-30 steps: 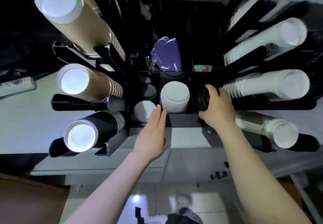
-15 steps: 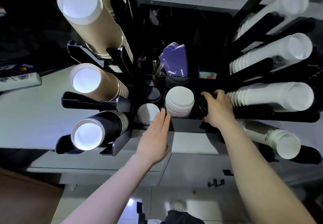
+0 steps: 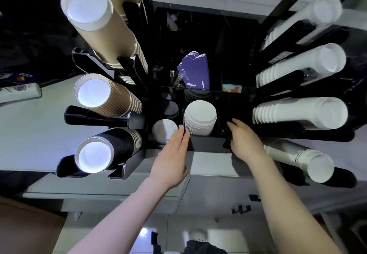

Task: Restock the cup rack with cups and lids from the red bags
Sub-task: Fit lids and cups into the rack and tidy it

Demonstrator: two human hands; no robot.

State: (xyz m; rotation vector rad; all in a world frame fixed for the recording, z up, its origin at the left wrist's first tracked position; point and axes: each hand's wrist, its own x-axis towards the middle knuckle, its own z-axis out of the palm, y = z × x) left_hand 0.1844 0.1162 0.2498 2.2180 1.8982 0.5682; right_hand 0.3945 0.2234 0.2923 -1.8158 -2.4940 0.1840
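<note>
two hands: at the cup rack (image 3: 206, 144)
left hand (image 3: 170, 158): fingers straight, together, beside white lids (image 3: 199, 117)
right hand (image 3: 246, 142): fingers bent into a dark slot, grip unclear

1. My left grip (image 3: 170, 154) lies flat with straight fingers, its tips at the front wall of the black cup rack (image 3: 208, 144), between the low white lids (image 3: 164, 129) and the tall white lid stack (image 3: 199, 117).
2. My right grip (image 3: 245, 140) reaches into the dark compartment right of that stack, fingers slightly bent; I cannot tell what they touch.
3. Brown cup stacks (image 3: 111, 95) and a black cup stack (image 3: 105, 146) jut out on the left, white cup stacks (image 3: 301, 110) on the right.
4. Purple sleeves (image 3: 196, 73) stand behind the lids.
5. The rack sits on a pale surface (image 3: 29, 134).
</note>
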